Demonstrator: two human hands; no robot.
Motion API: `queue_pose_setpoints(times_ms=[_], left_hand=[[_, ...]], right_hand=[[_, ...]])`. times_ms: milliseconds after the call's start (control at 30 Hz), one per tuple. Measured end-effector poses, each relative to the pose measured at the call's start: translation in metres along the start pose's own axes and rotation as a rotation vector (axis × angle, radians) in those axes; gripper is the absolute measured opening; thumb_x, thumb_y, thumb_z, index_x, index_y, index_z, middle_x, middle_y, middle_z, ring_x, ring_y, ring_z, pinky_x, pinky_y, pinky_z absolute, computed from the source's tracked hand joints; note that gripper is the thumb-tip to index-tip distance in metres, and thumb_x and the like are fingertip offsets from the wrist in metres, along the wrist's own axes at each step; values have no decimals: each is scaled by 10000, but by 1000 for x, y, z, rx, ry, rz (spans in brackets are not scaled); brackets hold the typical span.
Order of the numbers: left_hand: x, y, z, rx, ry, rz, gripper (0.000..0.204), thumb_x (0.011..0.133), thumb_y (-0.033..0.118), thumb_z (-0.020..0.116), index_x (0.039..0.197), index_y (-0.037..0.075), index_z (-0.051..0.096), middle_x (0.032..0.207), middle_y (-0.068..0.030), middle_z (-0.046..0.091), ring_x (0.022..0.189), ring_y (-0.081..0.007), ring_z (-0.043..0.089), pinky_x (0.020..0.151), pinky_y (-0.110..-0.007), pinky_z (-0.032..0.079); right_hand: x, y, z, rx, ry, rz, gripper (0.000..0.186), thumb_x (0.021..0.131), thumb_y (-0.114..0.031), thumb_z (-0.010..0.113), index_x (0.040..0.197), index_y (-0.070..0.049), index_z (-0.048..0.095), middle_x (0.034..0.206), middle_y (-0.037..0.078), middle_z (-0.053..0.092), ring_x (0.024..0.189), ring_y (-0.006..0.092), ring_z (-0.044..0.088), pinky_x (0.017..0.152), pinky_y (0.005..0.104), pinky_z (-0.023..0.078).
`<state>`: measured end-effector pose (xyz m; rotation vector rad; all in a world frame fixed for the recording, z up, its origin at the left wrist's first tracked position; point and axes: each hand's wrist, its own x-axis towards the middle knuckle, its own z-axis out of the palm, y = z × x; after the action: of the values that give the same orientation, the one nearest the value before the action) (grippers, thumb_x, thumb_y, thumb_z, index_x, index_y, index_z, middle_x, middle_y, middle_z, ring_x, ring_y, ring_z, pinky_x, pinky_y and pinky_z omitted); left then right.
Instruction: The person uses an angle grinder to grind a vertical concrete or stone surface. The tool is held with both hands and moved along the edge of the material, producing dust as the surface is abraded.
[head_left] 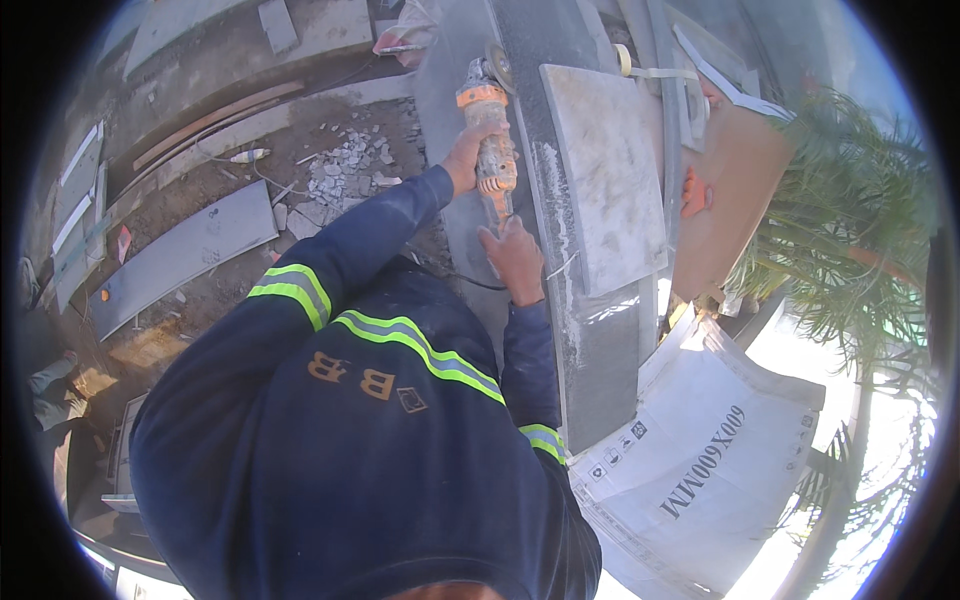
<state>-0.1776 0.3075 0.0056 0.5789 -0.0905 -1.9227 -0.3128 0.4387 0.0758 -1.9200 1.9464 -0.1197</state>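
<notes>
I hold an orange and grey, dust-covered angle grinder [495, 152] out in front of me. My left hand [464, 158] is wrapped round its body from the left side. The fingers of my right hand [517, 262] close on its narrow rear end. The grinder's disc [499, 68] sits at the far end, at the edge of a long dark grey slab [600, 385]. Whether the disc touches the slab, I cannot tell. A paler, dusty tile [612, 185] lies on the slab, right of my hands. White dust streaks the slab beside it.
Broken stone chips [350, 165] lie on the dirt to the left, near a long grey offcut [190, 258] and a cable connector [250, 156]. A flattened white carton [700, 450] is at the lower right. Palm fronds [840, 220] hang on the right, past a brown board [735, 190].
</notes>
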Motion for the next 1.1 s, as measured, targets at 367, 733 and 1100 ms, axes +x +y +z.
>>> queue_pose_setpoints(times_ms=[367,733,1100], left_hand=[[-14,-5,0,-8,-1,10,349,793,234,753,1025,56,563,837,-126,622,733,-282,687,627,-442,592],[-18,-10,-3,21,3,-11,370,804,268,739,1050,60,559,895,-135,635,814,-281,688,694,-454,593],[1,-9,-8,15,-11,7,373,805,263,735,1065,64,556,886,-133,637,793,-280,685,679,-453,590]], right_hand=[[-12,3,0,-39,-24,-12,403,851,-388,683,967,-24,552,831,232,689,822,431,671,714,522,509],[-19,7,1,-31,1,-45,423,848,-393,691,960,-8,555,796,237,685,783,437,671,676,520,512],[-5,8,2,-14,-7,-42,428,842,-397,692,957,-12,543,829,252,679,833,444,663,711,534,504]])
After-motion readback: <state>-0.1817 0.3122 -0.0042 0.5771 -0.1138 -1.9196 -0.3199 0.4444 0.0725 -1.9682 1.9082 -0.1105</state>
